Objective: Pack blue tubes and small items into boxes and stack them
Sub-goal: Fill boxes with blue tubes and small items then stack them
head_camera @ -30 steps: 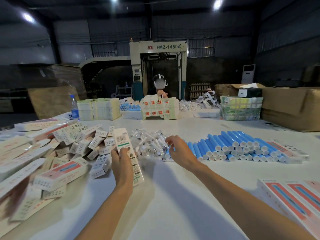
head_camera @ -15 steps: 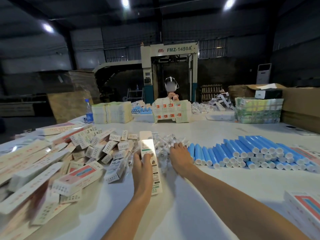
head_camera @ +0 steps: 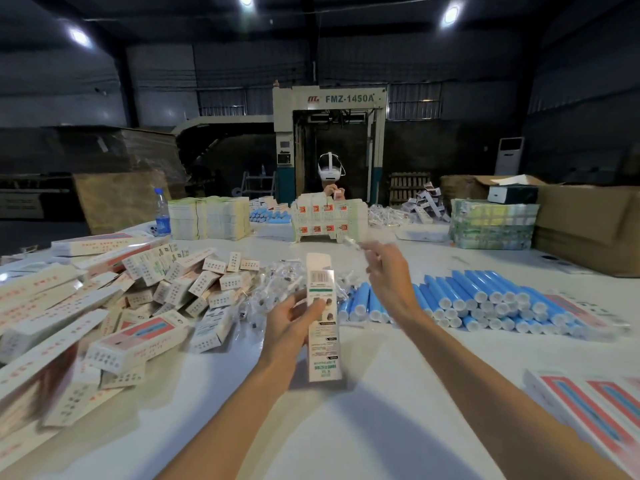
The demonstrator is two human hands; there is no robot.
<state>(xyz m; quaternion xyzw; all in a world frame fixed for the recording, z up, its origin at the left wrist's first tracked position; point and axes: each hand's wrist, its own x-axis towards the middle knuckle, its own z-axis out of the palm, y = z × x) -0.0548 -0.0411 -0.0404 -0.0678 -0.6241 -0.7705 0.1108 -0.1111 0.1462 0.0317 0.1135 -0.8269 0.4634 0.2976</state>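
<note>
Now, carton: my left hand grips the long box, axis pointing away, flap open at the far end.
Item: my right hand pinches a small clear piece, held up just right of that flap.
Tubes: blue tubes lie rightward on the table, nearer that hand.
Clutter: loose packets beneath.

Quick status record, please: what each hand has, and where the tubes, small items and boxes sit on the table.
left hand: grips a long white box, held roughly upright above the table
right hand: raised, pinches a small clear item, blurred
blue tubes: pile lying on the table, right of the held box
loose small items: heap behind the held box
small cartons: scattered pile, left of the heap
long boxes: heaped at far left
likely next: clear item goes into the held box
</note>
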